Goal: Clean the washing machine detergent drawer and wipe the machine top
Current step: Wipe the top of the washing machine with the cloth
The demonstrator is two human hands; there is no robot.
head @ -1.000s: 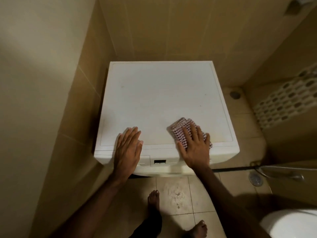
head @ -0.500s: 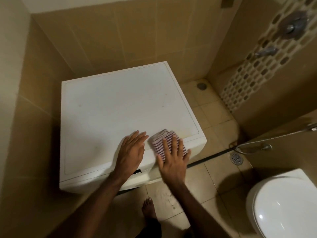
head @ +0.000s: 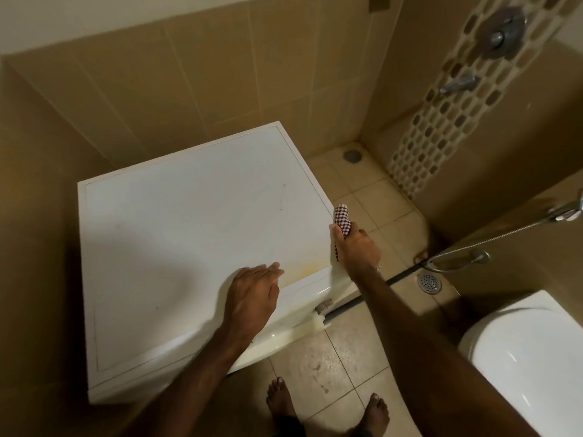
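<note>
Right grip pinches checked cloth against washer top's right edge; left grip spread flat.

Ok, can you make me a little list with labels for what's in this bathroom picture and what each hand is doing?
place: tiled bathroom
machine: white box-shaped washing machine, top bare
left hand: flat on the machine top, near the front
right hand: gripping the red-and-white checked cloth at the machine's right edge
mark: yellowish stain near the front right corner
nearby: white toilet, metal floor drain
</note>
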